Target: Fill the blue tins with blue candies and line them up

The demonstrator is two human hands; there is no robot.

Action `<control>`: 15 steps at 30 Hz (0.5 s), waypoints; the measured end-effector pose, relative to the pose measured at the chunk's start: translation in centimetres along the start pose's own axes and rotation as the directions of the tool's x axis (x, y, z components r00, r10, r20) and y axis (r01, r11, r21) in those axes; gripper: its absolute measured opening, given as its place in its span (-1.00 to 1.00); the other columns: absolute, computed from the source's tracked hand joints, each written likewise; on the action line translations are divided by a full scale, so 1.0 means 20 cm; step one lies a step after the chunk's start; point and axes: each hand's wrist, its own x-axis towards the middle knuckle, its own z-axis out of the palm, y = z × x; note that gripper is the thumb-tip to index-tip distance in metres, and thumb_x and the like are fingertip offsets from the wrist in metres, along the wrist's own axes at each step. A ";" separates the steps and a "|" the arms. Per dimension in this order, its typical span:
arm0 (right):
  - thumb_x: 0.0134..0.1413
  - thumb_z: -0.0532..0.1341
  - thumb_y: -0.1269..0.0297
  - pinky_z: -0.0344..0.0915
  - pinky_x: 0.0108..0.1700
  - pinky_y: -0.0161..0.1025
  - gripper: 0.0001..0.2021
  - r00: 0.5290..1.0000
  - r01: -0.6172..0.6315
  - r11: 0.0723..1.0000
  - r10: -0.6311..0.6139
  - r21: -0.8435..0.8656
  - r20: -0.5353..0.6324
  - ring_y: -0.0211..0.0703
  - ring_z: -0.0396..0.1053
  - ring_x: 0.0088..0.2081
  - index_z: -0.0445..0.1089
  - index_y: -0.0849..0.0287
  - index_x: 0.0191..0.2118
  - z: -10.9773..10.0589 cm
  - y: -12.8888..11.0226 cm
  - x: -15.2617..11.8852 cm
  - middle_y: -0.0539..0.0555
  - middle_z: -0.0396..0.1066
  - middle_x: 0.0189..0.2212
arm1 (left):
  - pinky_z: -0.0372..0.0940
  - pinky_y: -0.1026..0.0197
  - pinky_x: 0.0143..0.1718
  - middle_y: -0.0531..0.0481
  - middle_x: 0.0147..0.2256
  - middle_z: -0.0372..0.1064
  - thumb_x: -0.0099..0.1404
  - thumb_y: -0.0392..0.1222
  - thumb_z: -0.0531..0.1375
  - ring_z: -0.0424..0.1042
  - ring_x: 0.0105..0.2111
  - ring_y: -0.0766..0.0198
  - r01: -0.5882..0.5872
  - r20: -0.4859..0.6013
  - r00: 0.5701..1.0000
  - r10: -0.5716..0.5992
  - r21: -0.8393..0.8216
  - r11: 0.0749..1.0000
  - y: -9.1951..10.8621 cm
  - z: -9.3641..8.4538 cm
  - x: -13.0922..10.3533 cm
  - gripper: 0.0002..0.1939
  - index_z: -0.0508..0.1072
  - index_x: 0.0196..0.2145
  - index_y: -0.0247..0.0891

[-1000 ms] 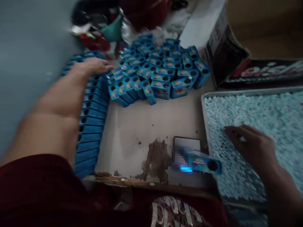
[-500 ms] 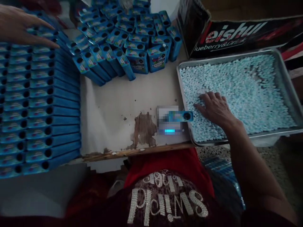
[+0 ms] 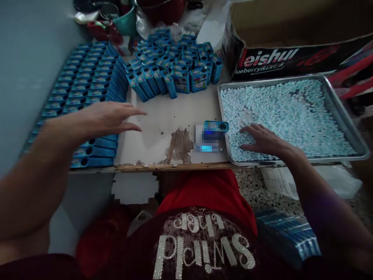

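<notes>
My left hand point(image 3: 112, 118) hangs open above the table's left part, beside rows of upright blue packs point(image 3: 84, 93), with nothing in it. At the right, my right hand point(image 3: 260, 139) rests with its fingers apart on pale blue pieces point(image 3: 291, 116) that fill a metal tray point(image 3: 348, 120). Between my hands, one blue pack point(image 3: 216, 126) with a dark round hole lies on a small scale point(image 3: 205, 148) with a lit display. Part of the scale is blurred out. A looser group of blue packs point(image 3: 181, 79) stands at the table's back.
Behind the tray stands a black printed carton point(image 3: 279, 62). A teal bowl point(image 3: 126, 23) and a red tub point(image 3: 161, 11) are at the back. The table's wooden front edge point(image 3: 175, 167) is worn. Wrapped blue packs point(image 3: 288, 231) lie below at the right.
My left hand has moved from over the packs at the upper left down toward the table's middle. My right hand stays in the tray, a little lower. The view has shifted.
</notes>
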 end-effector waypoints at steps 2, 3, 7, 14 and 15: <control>0.36 0.38 -0.02 0.51 0.10 0.13 -0.47 0.999 -0.042 0.999 0.042 0.003 -0.021 0.41 0.59 0.15 0.53 0.10 0.32 0.01 -0.01 0.02 0.37 0.61 0.19 | 0.38 -0.04 0.40 -0.15 0.48 0.48 0.67 0.65 -0.16 0.53 0.38 -0.11 -0.043 0.003 0.999 0.043 -0.073 0.996 0.15 0.06 0.02 -0.05 0.38 0.62 0.02; 0.37 0.37 0.02 0.50 0.04 0.07 -0.50 0.998 -0.061 0.998 0.061 0.014 -0.030 0.36 0.61 0.09 0.55 0.11 0.30 0.01 -0.02 0.04 0.36 0.62 0.18 | 0.39 -0.06 0.40 -0.17 0.46 0.50 0.72 0.57 -0.11 0.54 0.38 -0.14 -0.050 -0.004 0.999 0.050 -0.101 0.994 0.22 0.08 0.05 -0.14 0.40 0.60 0.00; 0.28 0.37 0.15 0.35 -0.14 -0.09 -0.67 0.979 -0.130 0.975 0.155 0.180 -0.131 0.16 0.60 -0.17 0.66 0.11 0.09 -0.02 -0.02 0.14 0.22 0.69 -0.13 | 0.39 -0.15 0.44 -0.27 0.39 0.56 0.75 0.25 0.14 0.55 0.38 -0.23 -0.049 -0.107 0.994 0.030 -0.179 0.983 0.44 0.11 0.17 -0.34 0.45 0.57 -0.15; 0.08 0.46 0.24 0.26 -0.34 -0.23 -0.88 0.938 -0.191 0.579 0.346 0.792 -0.026 -0.15 0.37 -0.43 0.59 0.11 -0.27 -0.14 -0.11 0.16 0.05 0.53 -0.43 | 0.45 -0.22 0.49 -0.32 0.38 0.61 0.59 -0.05 0.39 0.59 0.39 -0.18 -0.151 -0.289 0.957 0.009 -0.472 0.869 0.75 0.19 0.38 -0.42 0.56 0.46 -0.27; 0.07 0.47 0.26 0.23 -0.40 -0.27 -0.87 0.932 -0.223 0.430 0.358 0.875 0.062 -0.19 0.33 -0.46 0.54 0.11 -0.31 -0.15 -0.13 0.16 0.03 0.48 -0.46 | 0.47 -0.22 0.49 -0.31 0.37 0.62 0.59 -0.08 0.39 0.61 0.38 -0.17 -0.167 -0.295 0.955 0.011 -0.510 0.844 0.78 0.20 0.41 -0.44 0.58 0.45 -0.27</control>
